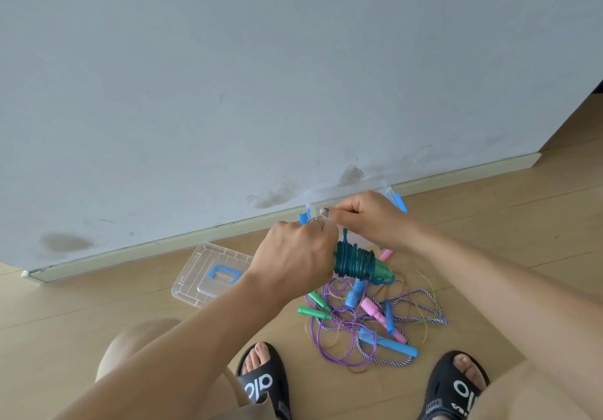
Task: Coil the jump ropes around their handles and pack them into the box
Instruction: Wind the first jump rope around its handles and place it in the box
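My left hand grips one end of a pair of green handles wound with a dark teal jump rope, held above the floor. My right hand pinches the rope's loose end just above the coil. Behind both hands stands the clear box with blue clips, mostly hidden by them. Below lies a tangled pile of ropes: green, blue and pink handles with purple, striped and thin yellow cords.
The clear lid with a blue handle lies on the wooden floor to the left. A grey wall with a pale skirting board runs behind. My feet in black slides rest near the pile, my knee at lower left.
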